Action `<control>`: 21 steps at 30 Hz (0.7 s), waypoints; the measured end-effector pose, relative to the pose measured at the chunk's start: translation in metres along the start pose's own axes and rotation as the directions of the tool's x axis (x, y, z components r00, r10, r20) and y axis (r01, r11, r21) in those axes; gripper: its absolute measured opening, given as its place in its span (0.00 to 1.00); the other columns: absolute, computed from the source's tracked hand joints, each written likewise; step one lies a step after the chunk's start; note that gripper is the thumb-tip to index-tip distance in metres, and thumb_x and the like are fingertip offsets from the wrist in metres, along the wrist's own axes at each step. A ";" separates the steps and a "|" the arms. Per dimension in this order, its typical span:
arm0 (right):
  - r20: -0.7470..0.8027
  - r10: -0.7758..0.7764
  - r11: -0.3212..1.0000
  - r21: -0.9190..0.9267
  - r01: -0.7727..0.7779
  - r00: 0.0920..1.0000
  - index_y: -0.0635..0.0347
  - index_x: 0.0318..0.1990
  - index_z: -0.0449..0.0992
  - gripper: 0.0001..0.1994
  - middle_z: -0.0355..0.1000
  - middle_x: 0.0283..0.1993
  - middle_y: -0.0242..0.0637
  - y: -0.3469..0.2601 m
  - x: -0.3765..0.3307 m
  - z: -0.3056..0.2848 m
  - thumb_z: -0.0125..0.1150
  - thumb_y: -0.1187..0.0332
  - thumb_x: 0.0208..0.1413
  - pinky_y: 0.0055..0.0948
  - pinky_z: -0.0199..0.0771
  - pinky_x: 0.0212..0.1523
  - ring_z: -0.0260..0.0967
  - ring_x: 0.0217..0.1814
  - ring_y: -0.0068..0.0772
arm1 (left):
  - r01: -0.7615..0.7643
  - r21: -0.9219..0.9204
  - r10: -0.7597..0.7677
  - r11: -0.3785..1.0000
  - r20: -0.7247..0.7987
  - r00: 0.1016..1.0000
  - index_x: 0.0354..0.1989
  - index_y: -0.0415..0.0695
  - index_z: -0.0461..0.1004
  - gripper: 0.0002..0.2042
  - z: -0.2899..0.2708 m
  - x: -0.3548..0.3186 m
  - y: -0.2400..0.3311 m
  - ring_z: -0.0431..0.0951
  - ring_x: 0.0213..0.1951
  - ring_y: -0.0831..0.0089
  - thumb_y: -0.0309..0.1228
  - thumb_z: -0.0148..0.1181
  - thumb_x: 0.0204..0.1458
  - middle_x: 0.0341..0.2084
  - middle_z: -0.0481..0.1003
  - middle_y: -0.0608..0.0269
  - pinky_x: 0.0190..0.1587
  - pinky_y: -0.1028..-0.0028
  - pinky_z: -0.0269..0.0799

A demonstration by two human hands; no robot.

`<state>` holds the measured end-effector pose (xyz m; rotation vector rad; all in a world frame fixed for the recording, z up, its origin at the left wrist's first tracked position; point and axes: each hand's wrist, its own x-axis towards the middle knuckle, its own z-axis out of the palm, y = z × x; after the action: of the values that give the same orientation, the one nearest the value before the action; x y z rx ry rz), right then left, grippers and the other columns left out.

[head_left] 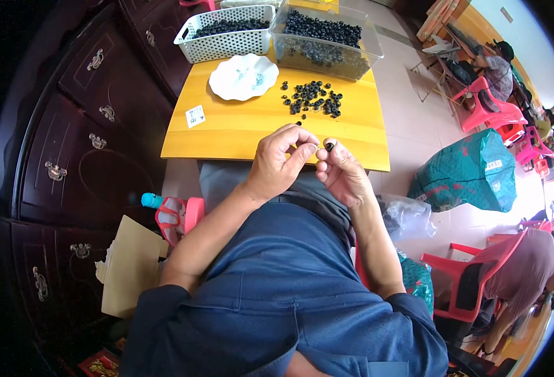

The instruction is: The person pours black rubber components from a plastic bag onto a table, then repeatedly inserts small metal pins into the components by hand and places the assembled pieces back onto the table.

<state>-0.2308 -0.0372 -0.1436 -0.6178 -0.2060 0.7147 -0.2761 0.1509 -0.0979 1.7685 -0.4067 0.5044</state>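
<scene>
A yellow wooden table [239,129] stands beside a dark cabinet [82,125].

Behind the pile of black rings [313,98] is a clear bin [327,39]; in front, the left hand [278,164] pinches something too small to tell, and the right hand [341,173] grasps one black ring [329,146]: probably assembling, needing precise alignment.

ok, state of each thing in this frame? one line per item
left hand: fingers pinched, over the table edge
right hand: holding a small black ring
loose rings: scattered on the yellow table
white basket: partly filled
clear bin: open, holds rings
white plate: no rings
</scene>
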 end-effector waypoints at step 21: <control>-0.021 -0.011 0.990 -0.141 0.008 1.000 0.59 0.42 0.74 0.10 0.74 0.36 0.28 0.012 0.003 0.000 0.64 0.63 0.60 0.23 0.75 0.42 0.70 0.36 0.19 | 0.016 0.050 -0.021 0.999 0.083 0.996 0.33 0.36 0.77 0.04 0.002 0.002 -0.008 0.76 0.32 0.78 0.21 0.66 0.50 0.30 0.77 0.63 0.34 0.79 0.73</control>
<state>-0.2352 -0.0285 -0.1506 -0.7584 -0.2405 0.6878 -0.2700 0.1505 -0.1037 1.8441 -0.4392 0.4316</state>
